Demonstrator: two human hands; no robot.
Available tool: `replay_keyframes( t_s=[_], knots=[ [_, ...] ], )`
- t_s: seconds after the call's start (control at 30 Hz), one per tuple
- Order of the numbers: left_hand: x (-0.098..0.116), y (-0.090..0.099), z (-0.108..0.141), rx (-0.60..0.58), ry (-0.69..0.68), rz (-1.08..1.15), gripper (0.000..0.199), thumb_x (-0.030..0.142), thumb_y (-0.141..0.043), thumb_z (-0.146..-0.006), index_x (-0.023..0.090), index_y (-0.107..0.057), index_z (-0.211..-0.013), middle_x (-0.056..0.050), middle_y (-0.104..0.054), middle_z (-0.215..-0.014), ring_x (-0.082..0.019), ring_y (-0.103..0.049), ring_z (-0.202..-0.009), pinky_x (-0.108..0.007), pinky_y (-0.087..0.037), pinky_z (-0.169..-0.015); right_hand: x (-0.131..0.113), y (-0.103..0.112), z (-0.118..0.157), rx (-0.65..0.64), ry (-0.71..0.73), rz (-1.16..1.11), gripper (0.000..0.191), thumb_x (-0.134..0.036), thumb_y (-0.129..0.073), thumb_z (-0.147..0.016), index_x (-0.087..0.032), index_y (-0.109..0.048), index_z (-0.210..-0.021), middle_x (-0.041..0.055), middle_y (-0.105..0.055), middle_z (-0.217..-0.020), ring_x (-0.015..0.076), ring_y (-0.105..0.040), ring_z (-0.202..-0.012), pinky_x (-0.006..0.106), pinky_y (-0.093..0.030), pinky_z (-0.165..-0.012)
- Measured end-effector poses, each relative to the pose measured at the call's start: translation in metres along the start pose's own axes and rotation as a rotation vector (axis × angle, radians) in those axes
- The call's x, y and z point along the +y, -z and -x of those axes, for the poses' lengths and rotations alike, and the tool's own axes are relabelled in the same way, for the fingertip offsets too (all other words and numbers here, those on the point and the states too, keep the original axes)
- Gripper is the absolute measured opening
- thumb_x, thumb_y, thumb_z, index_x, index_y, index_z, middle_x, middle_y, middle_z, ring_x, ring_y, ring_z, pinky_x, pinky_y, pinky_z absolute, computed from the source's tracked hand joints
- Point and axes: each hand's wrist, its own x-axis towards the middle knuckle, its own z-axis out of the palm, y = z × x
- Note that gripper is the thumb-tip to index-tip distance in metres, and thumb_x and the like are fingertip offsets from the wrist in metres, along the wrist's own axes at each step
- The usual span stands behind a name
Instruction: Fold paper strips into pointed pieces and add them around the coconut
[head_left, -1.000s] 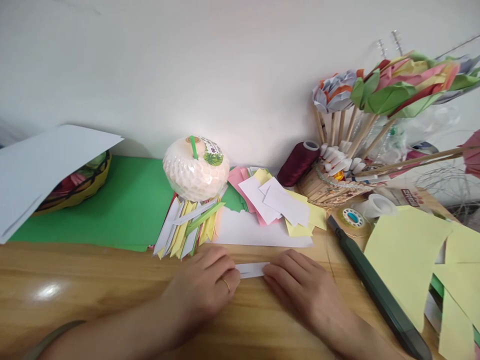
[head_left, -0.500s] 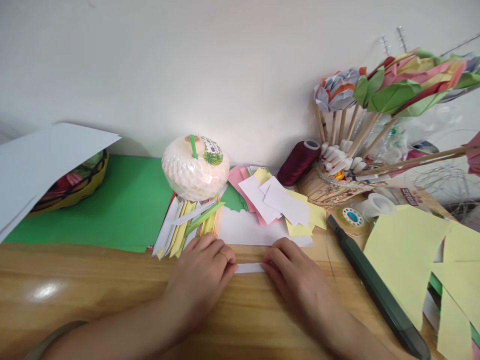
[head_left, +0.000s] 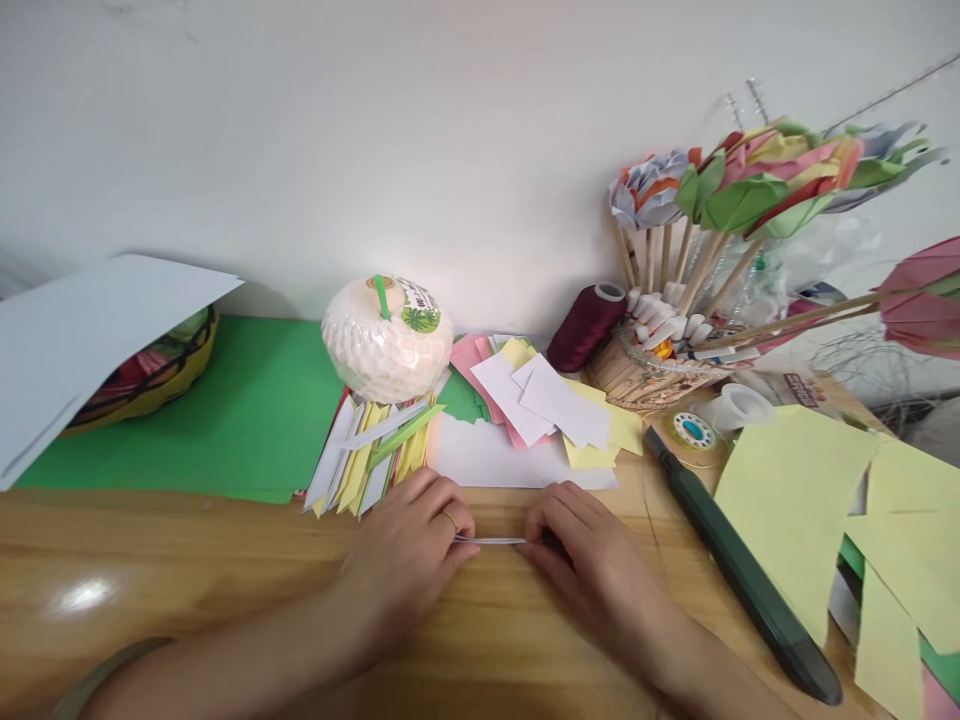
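Observation:
A narrow folded white paper strip (head_left: 495, 541) stretches between my two hands, seen nearly edge-on just over the wooden table. My left hand (head_left: 412, 535), with a ring on one finger, pinches its left end. The right end is pinched between the thumb and fingers of my right hand (head_left: 589, 545). Both ends are hidden by the fingers. Beyond my left hand lies a bundle of folded paper strips (head_left: 375, 450) in white, yellow and green. Loose white, yellow and pink paper pieces (head_left: 555, 405) rest on a white sheet beyond the gap between my hands.
A wrapped coconut (head_left: 386, 340) stands behind the strips. Green sheets (head_left: 247, 400) and a basket (head_left: 176, 375) under white paper are at left. To the right are a dark green utility knife (head_left: 742, 570), yellow paper (head_left: 795, 510), a maroon thread spool (head_left: 587, 325) and paper flowers (head_left: 780, 175).
The white strip has turned from showing its flat face to nearly edge-on. Both hands still pinch its ends in about the same place. The view has shifted slightly.

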Motion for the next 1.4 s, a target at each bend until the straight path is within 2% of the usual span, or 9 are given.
replay_keyframes(
  t_s=[0.1, 0.2, 0.4, 0.67, 0.77, 0.9, 1.07, 1.23, 1.4],
  knots=[
    [0.002, -0.001, 0.002, 0.078, 0.003, 0.086, 0.015, 0.016, -0.052, -0.089, 0.017, -0.055, -0.074, 0.000, -0.061, -0.072, -0.017, -0.053, -0.074, -0.028, -0.043, -0.065, -0.007, 0.001, 0.001, -0.009, 0.038, -0.041, 0.006, -0.015, -0.051, -0.090, -0.019, -0.053, -0.086, 0.0026, -0.060, -0.080, 0.0174, -0.056, -0.074, 0.029, -0.046, -0.064],
    [0.004, -0.002, 0.004, 0.133, 0.000, 0.124, 0.021, 0.022, -0.047, -0.092, 0.017, -0.056, -0.073, 0.000, -0.060, -0.068, -0.015, -0.055, -0.067, -0.026, -0.043, -0.060, -0.014, 0.001, 0.002, -0.036, 0.141, -0.041, 0.013, -0.018, -0.046, -0.094, -0.019, -0.058, -0.097, 0.0033, -0.065, -0.085, 0.0174, -0.059, -0.079, 0.029, -0.045, -0.069],
    [0.009, -0.002, 0.003, 0.203, -0.088, 0.220, 0.024, 0.025, -0.047, -0.095, 0.017, -0.060, -0.076, 0.001, -0.062, -0.067, -0.011, -0.058, -0.063, -0.021, -0.045, -0.060, -0.020, 0.002, 0.005, -0.022, 0.184, -0.034, 0.027, -0.017, -0.037, -0.097, -0.018, -0.060, -0.084, 0.0013, -0.062, -0.070, 0.0141, -0.054, -0.062, 0.026, -0.039, -0.058],
    [0.013, -0.006, 0.004, 0.213, -0.152, 0.240, 0.037, 0.032, -0.045, -0.097, 0.015, -0.058, -0.067, 0.001, -0.059, -0.058, -0.010, -0.054, -0.055, -0.017, -0.042, -0.052, -0.025, -0.001, 0.009, 0.006, 0.267, 0.041, 0.032, -0.018, -0.033, -0.100, -0.017, -0.056, -0.077, -0.0003, -0.058, -0.066, 0.0131, -0.049, -0.056, 0.027, -0.035, -0.054],
    [0.017, -0.003, 0.004, 0.228, -0.175, 0.198, 0.041, 0.030, -0.041, -0.098, 0.016, -0.055, -0.062, 0.002, -0.056, -0.056, -0.009, -0.050, -0.051, -0.018, -0.039, -0.050, -0.024, -0.001, 0.010, 0.044, 0.344, 0.092, 0.031, -0.016, -0.030, -0.100, -0.016, -0.056, -0.083, -0.0005, -0.057, -0.065, 0.0133, -0.048, -0.055, 0.028, -0.034, -0.052],
    [0.019, 0.005, 0.007, 0.168, -0.152, 0.148, 0.041, 0.023, -0.036, -0.099, 0.017, -0.054, -0.063, 0.003, -0.053, -0.058, -0.008, -0.048, -0.052, -0.017, -0.039, -0.051, -0.019, 0.006, 0.010, 0.027, 0.420, 0.131, 0.035, -0.019, -0.022, -0.101, -0.014, -0.057, -0.097, 0.0020, -0.061, -0.070, 0.0148, -0.051, -0.059, 0.028, -0.038, -0.051],
    [0.009, 0.011, 0.011, 0.114, -0.141, 0.101, 0.034, 0.017, -0.032, -0.098, 0.017, -0.059, -0.078, 0.001, -0.054, -0.067, -0.011, -0.052, -0.063, -0.019, -0.042, -0.057, -0.010, 0.021, 0.011, -0.007, 0.390, 0.139, 0.035, -0.017, -0.020, -0.101, -0.013, -0.051, -0.116, 0.0058, -0.066, -0.084, 0.0161, -0.060, -0.073, 0.027, -0.048, -0.064],
    [0.003, 0.015, 0.008, 0.186, -0.189, 0.058, 0.032, 0.018, -0.032, -0.098, 0.014, -0.060, -0.083, -0.001, -0.055, -0.067, -0.012, -0.052, -0.062, -0.020, -0.044, -0.057, -0.006, 0.027, 0.012, 0.048, 0.378, 0.137, 0.030, -0.014, -0.025, -0.099, -0.013, -0.050, -0.117, 0.0040, -0.065, -0.077, 0.0149, -0.061, -0.066, 0.024, -0.047, -0.058],
    [0.002, 0.021, 0.004, 0.226, -0.186, 0.018, 0.032, 0.020, -0.039, -0.098, 0.015, -0.056, -0.072, 0.003, -0.055, -0.061, -0.009, -0.050, -0.057, -0.018, -0.042, -0.055, 0.000, 0.025, 0.013, 0.172, 0.320, 0.085, 0.017, -0.016, -0.040, -0.097, -0.016, -0.057, -0.093, -0.0003, -0.059, -0.065, 0.0118, -0.055, -0.054, 0.023, -0.040, -0.051]
  ],
)
